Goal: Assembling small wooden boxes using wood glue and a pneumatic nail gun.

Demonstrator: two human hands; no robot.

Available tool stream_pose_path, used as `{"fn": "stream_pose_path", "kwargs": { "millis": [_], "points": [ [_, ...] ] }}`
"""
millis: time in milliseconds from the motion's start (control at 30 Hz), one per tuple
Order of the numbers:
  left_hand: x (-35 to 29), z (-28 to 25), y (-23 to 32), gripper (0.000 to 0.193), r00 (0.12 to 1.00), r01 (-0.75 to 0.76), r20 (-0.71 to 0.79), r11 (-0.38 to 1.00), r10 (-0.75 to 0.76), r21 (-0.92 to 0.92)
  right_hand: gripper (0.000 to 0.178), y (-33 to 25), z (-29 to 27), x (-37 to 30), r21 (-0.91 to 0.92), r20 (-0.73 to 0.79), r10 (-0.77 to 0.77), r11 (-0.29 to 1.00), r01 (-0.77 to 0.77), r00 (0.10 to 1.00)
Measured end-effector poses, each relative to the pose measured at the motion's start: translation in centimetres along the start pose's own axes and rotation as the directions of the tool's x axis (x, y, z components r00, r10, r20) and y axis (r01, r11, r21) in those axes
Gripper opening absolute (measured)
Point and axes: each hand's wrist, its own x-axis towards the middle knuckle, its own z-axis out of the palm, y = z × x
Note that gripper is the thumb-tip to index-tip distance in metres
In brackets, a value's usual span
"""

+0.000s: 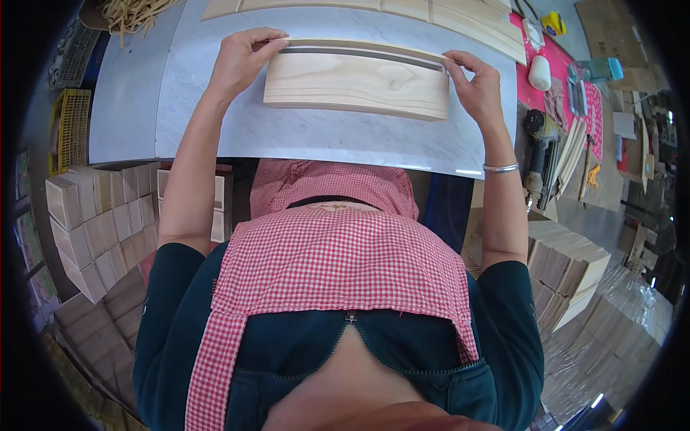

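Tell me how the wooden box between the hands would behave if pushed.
The wooden box is probably stiff, judging by its flat board sides. Its straight edges suggest sliding, not rolling. The smooth-looking tabletop likely offers little resistance.

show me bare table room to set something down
Bare white tabletop shows left of the left hand, and a strip runs between the pale wooden piece and the near edge. Crowded: the far edge, under wooden boards, and right, where a white cylinder rests on pink cloth.

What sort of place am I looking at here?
Probably a woodworking workshop: a pale wooden box at the worktable, stacked wooden blocks or boxes at left, and thin wooden strips at right.
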Motion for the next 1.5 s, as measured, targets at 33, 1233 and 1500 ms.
{"fn": "stream_pose_path", "kwargs": {
  "millis": [33,1233,1500],
  "points": [
    [0.0,0.0,0.0,0.025,1.0,0.002,-0.002,1.0,-0.002,-0.002,0.018,0.1,0.1,0.0,0.003,0.001,0.002,1.0,-0.002,1.0],
    [-1.0,0.7,1.2,0.023,0.91,0.359,-0.072,0.862,-0.409,-0.358,0.017,1.5,0.4,0.5,0.146,0.059,0.181,0.971,-0.188,0.982],
    [-1.2,0.4,1.1,0.025,0.927,0.346,-0.017,0.87,-0.376,-0.351,0.022,0.5,0.9,-0.4,0.035,0.03,0.204,0.978,-0.205,0.978]
  ]
}}
